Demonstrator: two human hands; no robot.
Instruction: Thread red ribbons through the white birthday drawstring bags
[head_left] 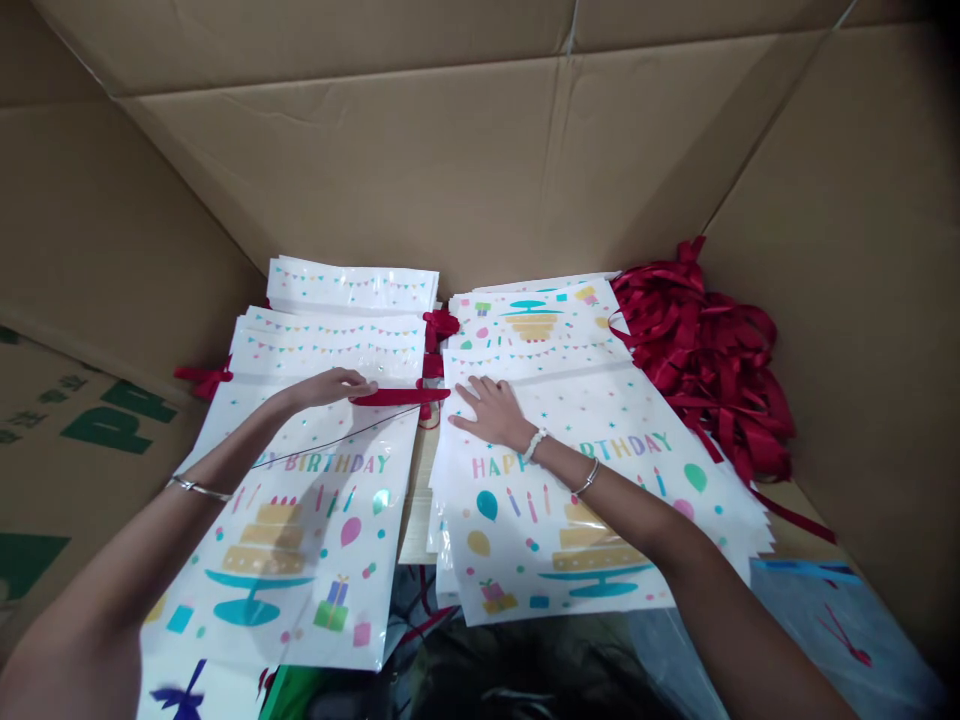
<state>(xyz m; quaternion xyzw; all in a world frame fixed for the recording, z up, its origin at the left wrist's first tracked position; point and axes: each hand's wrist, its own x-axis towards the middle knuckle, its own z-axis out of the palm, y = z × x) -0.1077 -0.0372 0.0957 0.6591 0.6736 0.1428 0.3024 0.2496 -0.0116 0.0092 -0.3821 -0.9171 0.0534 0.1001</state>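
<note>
My left hand [335, 386] is closed at the end of a dark red ribbon [397, 398], which reaches across the gap between two stacks. Beneath that hand lies the left stack of white birthday bags [300, 590], printed with a cake, balloons and the words Happy Birthday. A thin dark string [337, 437] runs slantwise over its top bag. With fingers spread, my right hand [493, 412] rests flat on the right stack of similar printed bags [517, 520], whose edges are fanned out unevenly.
A large heap of red ribbons [705, 350] sits to the right of the stacks. Tall cardboard walls [420, 170] stand at the back and both sides. Red bows [440, 325] show between the stacks. Clear plastic bags [832, 630] lie at the lower right.
</note>
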